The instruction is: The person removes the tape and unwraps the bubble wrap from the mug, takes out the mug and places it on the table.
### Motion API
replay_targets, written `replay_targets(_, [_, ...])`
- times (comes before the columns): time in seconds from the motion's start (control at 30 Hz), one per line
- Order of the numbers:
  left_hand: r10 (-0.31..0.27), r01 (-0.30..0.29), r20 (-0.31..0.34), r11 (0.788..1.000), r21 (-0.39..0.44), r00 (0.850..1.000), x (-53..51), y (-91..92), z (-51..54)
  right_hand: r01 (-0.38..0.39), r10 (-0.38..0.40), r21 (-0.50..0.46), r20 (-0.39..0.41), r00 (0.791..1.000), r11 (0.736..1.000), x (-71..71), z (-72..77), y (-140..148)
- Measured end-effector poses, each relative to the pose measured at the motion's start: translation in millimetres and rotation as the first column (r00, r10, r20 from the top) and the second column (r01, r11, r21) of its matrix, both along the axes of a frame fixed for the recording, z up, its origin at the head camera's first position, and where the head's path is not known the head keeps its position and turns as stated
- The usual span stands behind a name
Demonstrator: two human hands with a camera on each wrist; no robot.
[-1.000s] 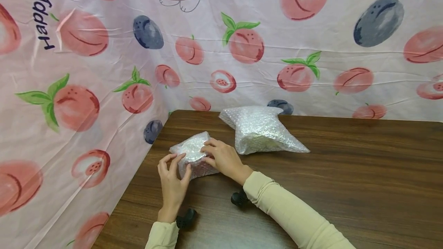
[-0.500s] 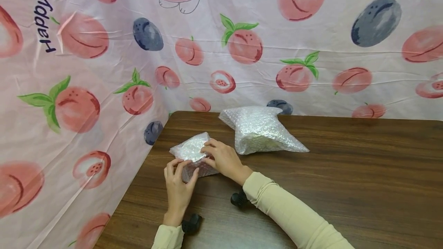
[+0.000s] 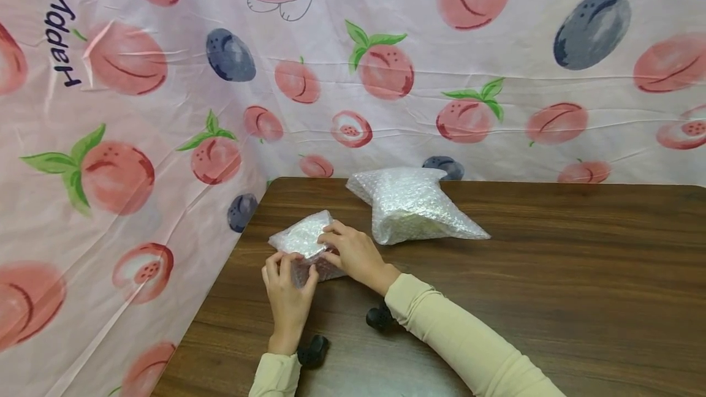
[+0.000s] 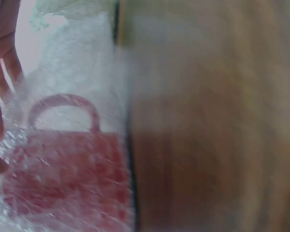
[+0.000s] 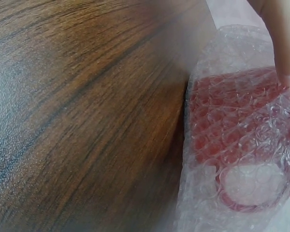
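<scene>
A small package in clear bubble wrap lies on the table's left side. My left hand grips its near left part, fingers bent over the top edge and thumb at the near face. From the right, my right hand holds the top edge between fingers and thumb. Through the wrap, a red shape with an arched loop shows in the left wrist view. The right wrist view has the same red shape, with a fingertip pressing the wrap. Whatever is inside is otherwise obscured.
A larger bubble-wrapped bundle stands behind and to the right. Dark wood tabletop extends rightward. A peach-print cloth hangs along the back and left edges. Black wrist cameras sit below the hands.
My left hand has moved slightly right and in closer over the package's near edge. My right hand stays nearly where it was. The head view has shifted slightly.
</scene>
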State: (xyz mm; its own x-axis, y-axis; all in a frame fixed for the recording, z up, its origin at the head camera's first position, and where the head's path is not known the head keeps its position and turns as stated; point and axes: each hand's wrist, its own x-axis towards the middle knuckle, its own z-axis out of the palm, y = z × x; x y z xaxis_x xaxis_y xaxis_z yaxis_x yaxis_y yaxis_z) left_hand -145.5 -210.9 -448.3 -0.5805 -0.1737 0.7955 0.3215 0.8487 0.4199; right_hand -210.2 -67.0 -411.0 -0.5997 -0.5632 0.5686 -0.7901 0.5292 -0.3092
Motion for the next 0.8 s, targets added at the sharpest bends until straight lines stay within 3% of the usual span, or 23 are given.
replay_targets(0.33, [0.062, -0.061, 0.074, 0.998, -0.015, 0.995, -0.3, 5.0, 8.3, 0.017, -0.017, 0.007, 0.019, 1.000, 1.000, 0.7, 0.7, -1.0])
replay_targets(0.8, [0.109, -0.098, 0.069, 0.984, -0.147, 0.992, 7.8, 6.0, 12.6, 0.010, -0.009, -0.010, 0.013, 1.000, 1.000, -0.1, 1.2, -0.4])
